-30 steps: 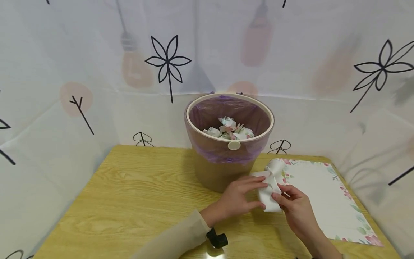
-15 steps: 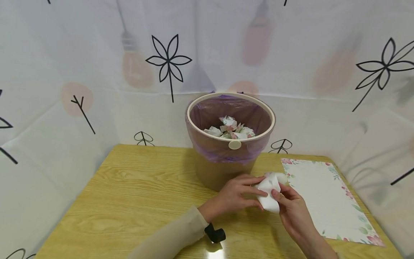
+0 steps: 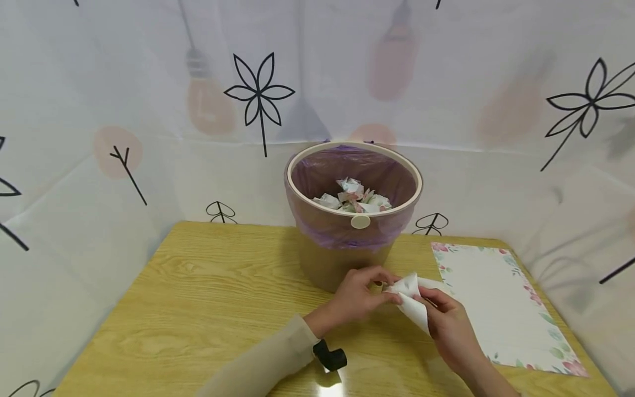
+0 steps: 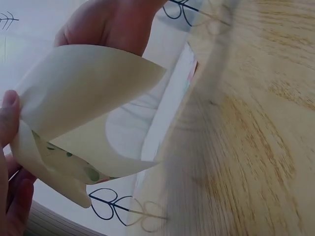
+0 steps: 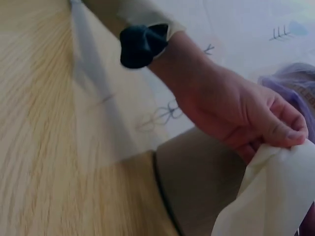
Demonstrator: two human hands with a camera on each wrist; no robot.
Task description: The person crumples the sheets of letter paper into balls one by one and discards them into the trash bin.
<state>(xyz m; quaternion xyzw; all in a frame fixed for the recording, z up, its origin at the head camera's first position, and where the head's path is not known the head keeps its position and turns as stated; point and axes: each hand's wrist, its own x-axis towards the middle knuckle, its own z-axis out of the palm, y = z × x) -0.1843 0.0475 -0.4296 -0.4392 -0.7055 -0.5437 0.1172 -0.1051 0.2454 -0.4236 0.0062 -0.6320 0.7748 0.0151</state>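
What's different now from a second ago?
The white paper piece is folded lower; its top no longer hides the near corner of the flat sheet. The left-hand grip, fingers extended before, now pinches the paper's edge. The right-hand grip still holds the paper. The bin, crumpled papers inside and flat sheet stayed put.

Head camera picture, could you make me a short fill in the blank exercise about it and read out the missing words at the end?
The bag lining the bin is coloured ____.
The left hand and the right hand hold the same piece of ____.
In the head view, the flat sheet lies to the ____ of the bin.
Missing words: purple; paper; right.
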